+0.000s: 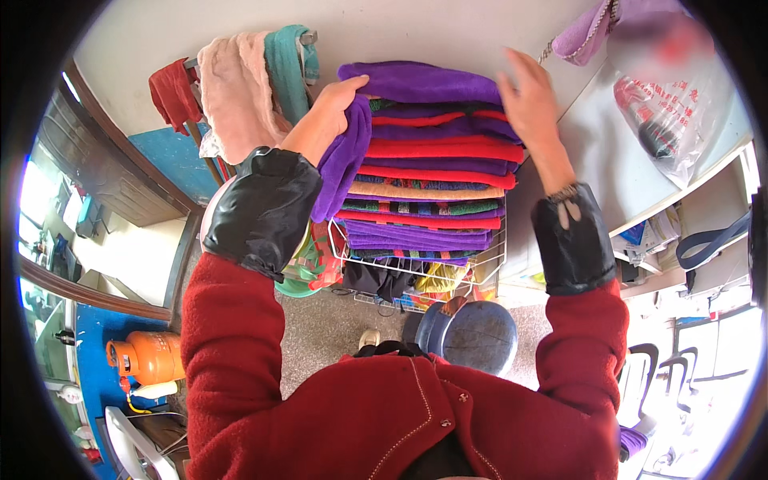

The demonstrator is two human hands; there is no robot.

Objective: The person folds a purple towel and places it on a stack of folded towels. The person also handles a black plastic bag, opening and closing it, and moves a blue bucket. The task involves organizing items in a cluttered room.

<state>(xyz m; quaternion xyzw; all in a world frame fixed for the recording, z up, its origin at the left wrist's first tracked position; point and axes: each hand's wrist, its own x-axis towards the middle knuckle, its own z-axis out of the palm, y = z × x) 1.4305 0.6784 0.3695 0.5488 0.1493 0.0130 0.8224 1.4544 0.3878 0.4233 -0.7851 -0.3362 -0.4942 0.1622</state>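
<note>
A tall pile of folded towels (438,150), purple, red, tan and plaid, stands in a white wire basket (507,234) in front of me. My left hand (327,117) pinches a purple towel (342,159) at the pile's upper left, thumb on top. Part of that towel hangs down along the pile's left side. Another purple fold (426,82) lies across the top; whether it belongs to the same towel, I cannot tell. My right hand (531,99) is by the top right corner, fingers raised and apart, holding nothing. Whether it touches the fold's edge is unclear.
Pink and teal towels (237,90) hang over a rack at left, beside a red cloth (174,93). On the right, a white counter (594,174) bears a printed plastic bag (666,126). A blue round stool (480,336) is below the basket. An orange gas cylinder (147,358) stands lower left.
</note>
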